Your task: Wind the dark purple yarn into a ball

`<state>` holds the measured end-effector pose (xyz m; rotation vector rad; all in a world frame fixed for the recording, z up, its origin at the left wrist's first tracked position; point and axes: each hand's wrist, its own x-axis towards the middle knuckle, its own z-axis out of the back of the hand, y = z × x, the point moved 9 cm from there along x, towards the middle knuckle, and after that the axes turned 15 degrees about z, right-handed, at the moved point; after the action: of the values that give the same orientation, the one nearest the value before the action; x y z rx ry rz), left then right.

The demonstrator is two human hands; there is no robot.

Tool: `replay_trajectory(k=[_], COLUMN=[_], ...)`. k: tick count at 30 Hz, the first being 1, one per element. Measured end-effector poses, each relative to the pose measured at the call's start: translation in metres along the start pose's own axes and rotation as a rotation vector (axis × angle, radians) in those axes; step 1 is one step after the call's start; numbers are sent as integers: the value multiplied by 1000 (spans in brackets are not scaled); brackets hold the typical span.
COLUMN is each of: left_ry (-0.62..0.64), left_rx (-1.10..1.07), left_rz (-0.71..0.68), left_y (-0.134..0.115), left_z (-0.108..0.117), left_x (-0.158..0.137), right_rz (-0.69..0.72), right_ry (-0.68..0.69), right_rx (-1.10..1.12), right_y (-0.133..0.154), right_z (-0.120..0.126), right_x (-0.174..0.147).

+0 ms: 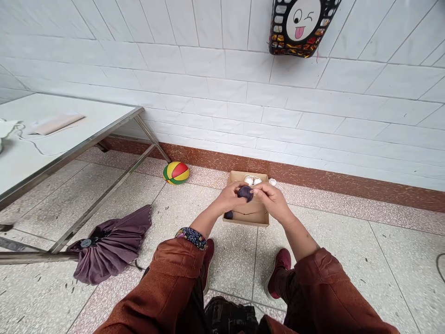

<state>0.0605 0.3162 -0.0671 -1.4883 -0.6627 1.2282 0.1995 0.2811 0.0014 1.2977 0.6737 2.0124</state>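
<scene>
A ball of dark purple yarn (245, 194) is held in my left hand (232, 196), its fingers curled round the left side. My right hand (271, 198) is closed in a pinch at the ball's right edge; what lies between the fingertips is too fine to make out. Below both hands, a shallow cardboard box (255, 219) stands on the floor by the wall. Inside it, a small dark ball (228, 215) rests in the near left corner, with a thin dark strand running across the bottom. White balls (257, 181) sit at its far side, partly hidden by my hands.
Another white ball (273, 182) lies just right of the box. A striped toy ball (176, 172) and a folded purple umbrella (114, 246) are on the floor to the left, near a metal-framed table (114, 113). A black basket (302, 28) hangs on the tiled wall.
</scene>
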Motion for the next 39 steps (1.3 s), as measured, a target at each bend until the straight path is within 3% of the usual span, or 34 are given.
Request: replay_trajectory(k=[4, 7, 9, 13, 16, 20, 24, 28, 32, 36, 39], left_ry=[268, 374, 376, 241, 64, -145, -158, -57, 185, 425, 451], left_rx=[-35, -222, -369, -577, -580, -353, -106, 36, 93, -54, -250], left_rz=[-24, -69, -87, -62, -45, -65, -93, -83, -84, -110, -111], left_y=[-1, -11, -17, -18, -12, -11, -15, -7, -2, -15, -26], left_z=[-27, -32, -26, -6, 12, 29, 25, 7, -20, -40, -38], left_x=[-9, -16, -17, -10, -3, -2, -3, -3, -9, -25, -30], right_rz=[-115, -207, -250, -236, -147, -47, -64, -99, -182, -256, -297], right_ry=[-145, -118, -57, 84, 173, 266, 196, -39, -209, -224, -149], right_rx=[-103, -149, -169, -188, -111, 42, 125, 149, 103, 15, -18], right_y=[-30, -50, -57, -52, -34, -3, 10, 1, -23, -43, -54], right_z=[19, 15, 6, -16, -32, -43, -27, 5, 26, 29, 17], right_x=[-7, -13, -17, -19, -16, -12, -7, -3, -8, -15, -19])
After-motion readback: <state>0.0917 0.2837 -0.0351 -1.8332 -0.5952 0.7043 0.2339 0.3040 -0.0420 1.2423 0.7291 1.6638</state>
